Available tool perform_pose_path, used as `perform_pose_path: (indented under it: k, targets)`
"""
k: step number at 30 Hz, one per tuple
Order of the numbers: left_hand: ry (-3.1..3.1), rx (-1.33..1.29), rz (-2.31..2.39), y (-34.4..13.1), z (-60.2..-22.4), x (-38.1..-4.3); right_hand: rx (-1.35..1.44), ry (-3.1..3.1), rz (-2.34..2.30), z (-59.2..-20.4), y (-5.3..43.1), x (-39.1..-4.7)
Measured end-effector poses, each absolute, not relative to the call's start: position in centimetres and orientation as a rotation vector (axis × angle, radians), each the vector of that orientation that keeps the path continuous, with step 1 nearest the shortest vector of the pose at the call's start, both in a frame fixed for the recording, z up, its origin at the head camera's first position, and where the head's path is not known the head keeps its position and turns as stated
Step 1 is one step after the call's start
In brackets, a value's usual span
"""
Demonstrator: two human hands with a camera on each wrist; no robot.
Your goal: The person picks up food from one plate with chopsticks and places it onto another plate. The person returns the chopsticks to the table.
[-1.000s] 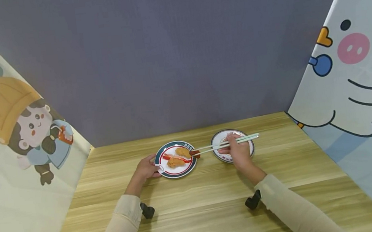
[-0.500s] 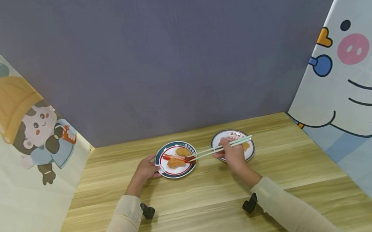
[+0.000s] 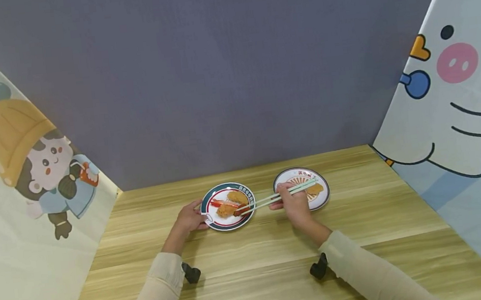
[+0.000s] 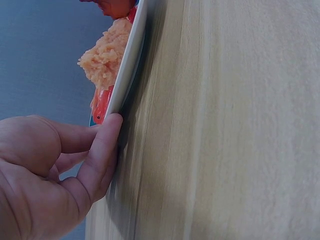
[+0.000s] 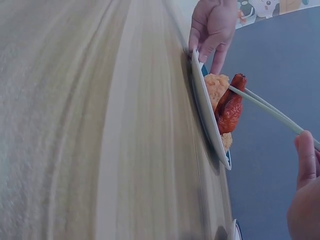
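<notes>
My left hand (image 3: 189,218) pinches the left edge of a plate (image 3: 226,185) with a dark green rim, thumb above and fingers at its side. On this plate lie golden fried pieces (image 3: 227,210) and a slim red shrimp-like piece (image 4: 102,105). My right hand (image 3: 297,208) holds pale green chopsticks (image 3: 298,188), pointing left. Their tips are at a glossy red-brown drumstick (image 5: 231,112), which overlaps the right part of the plate beside the fried pieces.
To the right, partly behind the right hand, a second plate (image 3: 323,198) with a dark rim line bears a golden fried piece (image 3: 315,189). Both plates are on a wood-grain table (image 3: 254,267). A grey panel (image 3: 231,72) stands behind, with cartoon-printed panels at both sides.
My right hand has moved left and slightly down, bringing the chopsticks and drumstick from the left plate's right rim in over its food. The left hand has stayed at the plate.
</notes>
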State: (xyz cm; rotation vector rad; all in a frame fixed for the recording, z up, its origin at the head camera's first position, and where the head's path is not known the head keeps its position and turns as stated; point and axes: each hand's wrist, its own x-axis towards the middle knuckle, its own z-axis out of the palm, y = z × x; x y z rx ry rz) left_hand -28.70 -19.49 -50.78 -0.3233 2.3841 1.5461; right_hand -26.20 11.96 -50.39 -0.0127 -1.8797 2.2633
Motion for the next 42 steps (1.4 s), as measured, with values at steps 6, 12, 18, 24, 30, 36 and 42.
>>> perform_pose_path:
  k: [6, 12, 18, 24, 30, 36, 42]
  targets:
    - [2.384, -0.326, 1.550, -19.5, -50.9, -28.8, 0.021, -1.891, 2.255, -50.8, 11.5, -26.2]
    - [2.378, -0.323, 1.554, -19.5, -51.0, -28.9, 0.024, -1.930, 2.251, -51.1, 11.0, -26.1]
    - [2.376, -0.309, 1.562, -19.5, -51.1, -28.8, 0.043, -1.993, 2.234, -51.2, 10.5, -26.0]
    - [2.372, -0.312, 1.566, -19.5, -51.1, -28.9, 0.076, -2.030, 2.229, -51.4, 10.0, -25.8]
    - [2.375, -0.317, 1.553, -19.5, -50.9, -28.9, 0.113, -2.040, 2.224, -51.8, 9.7, -26.0]
    - [2.375, -0.319, 1.560, -19.5, -50.9, -28.8, 0.215, -2.019, 2.215, -51.9, 9.8, -25.7]
    - [2.381, -0.318, 1.556, -19.5, -50.9, -28.7, 0.248, -2.017, 2.179, -51.5, 10.0, -25.6]
